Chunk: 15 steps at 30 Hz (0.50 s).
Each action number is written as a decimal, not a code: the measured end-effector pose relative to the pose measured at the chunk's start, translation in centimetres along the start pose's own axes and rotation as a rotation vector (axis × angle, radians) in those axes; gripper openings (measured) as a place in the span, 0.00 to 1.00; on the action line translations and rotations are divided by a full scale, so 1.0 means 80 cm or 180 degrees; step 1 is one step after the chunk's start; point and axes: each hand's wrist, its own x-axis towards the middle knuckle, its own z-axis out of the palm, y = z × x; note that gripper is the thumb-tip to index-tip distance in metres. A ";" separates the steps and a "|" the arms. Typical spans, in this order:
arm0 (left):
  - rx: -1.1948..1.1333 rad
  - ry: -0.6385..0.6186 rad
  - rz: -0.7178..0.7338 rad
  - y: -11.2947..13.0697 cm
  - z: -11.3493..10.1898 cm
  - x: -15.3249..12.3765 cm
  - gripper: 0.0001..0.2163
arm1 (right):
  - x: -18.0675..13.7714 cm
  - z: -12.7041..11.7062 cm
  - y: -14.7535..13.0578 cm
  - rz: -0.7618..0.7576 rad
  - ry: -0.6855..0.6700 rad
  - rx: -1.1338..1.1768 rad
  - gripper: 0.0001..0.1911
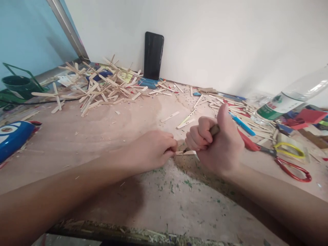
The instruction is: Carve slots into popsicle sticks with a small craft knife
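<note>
My left hand [151, 149] rests on the table, its fingers closed on one end of a wooden craft stick [190, 153] that lies flat. My right hand [216, 143] is wrapped in a fist around a pointed tool with a brown handle [214, 130], thumb raised above it. The tool's dark tip comes down on the craft stick, just right of my left fingertips. Behind my hands lie a craft stick with a row of dark marks or holes [186, 119] and another plain stick [170, 116].
A black phone [153, 55] leans on the white wall. Piled craft sticks [102, 85] lie back left. Red-handled scissors [269, 151], a blue pen or cutter [242, 123] and a tilted plastic bottle [279, 104] are at right. A blue object [15, 138] sits at left. Shavings litter the table [102, 126].
</note>
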 end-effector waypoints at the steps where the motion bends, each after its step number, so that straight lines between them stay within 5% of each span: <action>1: 0.0011 0.0019 -0.0008 0.000 0.000 0.000 0.08 | -0.001 0.000 0.000 0.0016 -0.0009 -0.0017 0.46; 15: -0.0007 0.0067 0.0094 -0.003 0.003 0.001 0.11 | 0.000 0.003 0.001 0.0009 -0.0055 -0.0083 0.47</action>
